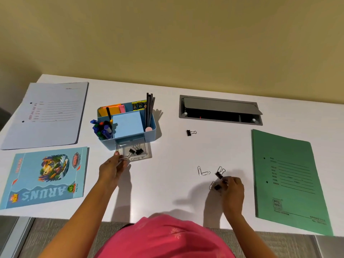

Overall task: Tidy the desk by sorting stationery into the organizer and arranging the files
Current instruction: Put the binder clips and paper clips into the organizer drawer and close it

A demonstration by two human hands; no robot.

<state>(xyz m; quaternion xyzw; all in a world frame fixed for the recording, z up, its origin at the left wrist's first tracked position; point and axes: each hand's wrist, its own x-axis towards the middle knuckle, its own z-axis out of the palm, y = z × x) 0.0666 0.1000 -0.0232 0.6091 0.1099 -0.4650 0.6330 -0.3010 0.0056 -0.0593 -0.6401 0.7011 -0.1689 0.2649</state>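
Observation:
A blue desk organizer (pixel 149 135) stands at the desk's middle left, filled with pens, pencils and sticky notes. Its clear drawer (pixel 147 155) is pulled out, with black binder clips (pixel 139 151) inside. My left hand (pixel 111 169) holds a binder clip (pixel 130 152) by its wire handle at the drawer's front left corner. My right hand (pixel 233 190) is closed on a black binder clip (pixel 217 187) on the desk. Another binder clip (pixel 220 173) and two paper clips (pixel 203 171) lie just beyond it. One more binder clip (pixel 190 132) lies farther back.
A pale blue file (pixel 48 114) lies at the far left, with a light-blue notebook (pixel 46 177) in front of it. A green file (pixel 286 181) lies at the right. A grey cable hatch (pixel 220 110) is set in the white desk (pixel 167 183), its lid raised.

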